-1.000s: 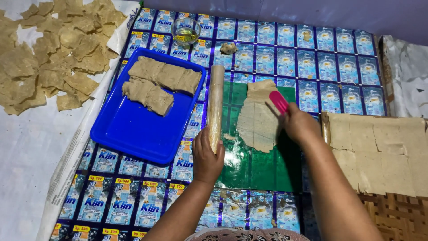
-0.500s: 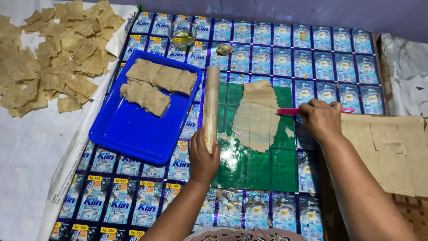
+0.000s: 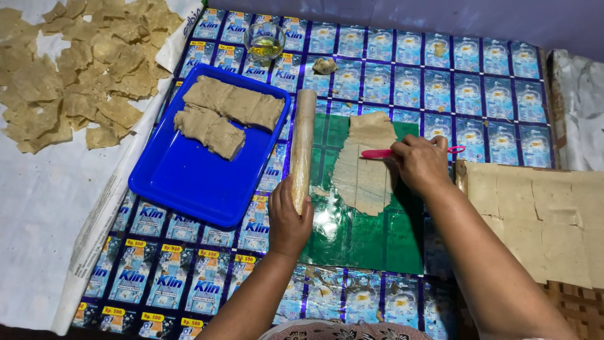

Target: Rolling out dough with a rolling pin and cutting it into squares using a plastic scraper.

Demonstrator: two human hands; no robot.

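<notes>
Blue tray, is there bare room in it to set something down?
Yes: the blue tray's near half is bare, below the dough slabs filling its far half. The green sheet is bare below the rolled dough. Between tray and sheet, the rolling pin crowds.

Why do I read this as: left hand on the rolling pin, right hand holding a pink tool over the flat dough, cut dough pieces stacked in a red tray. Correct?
Not quite: the tray is blue, not red, as the head view shows. The rest holds: the left hand has its grip on the rolling pin, the right hand holds the pink tool over the flat dough, and the dough pieces lie in that tray.
</notes>
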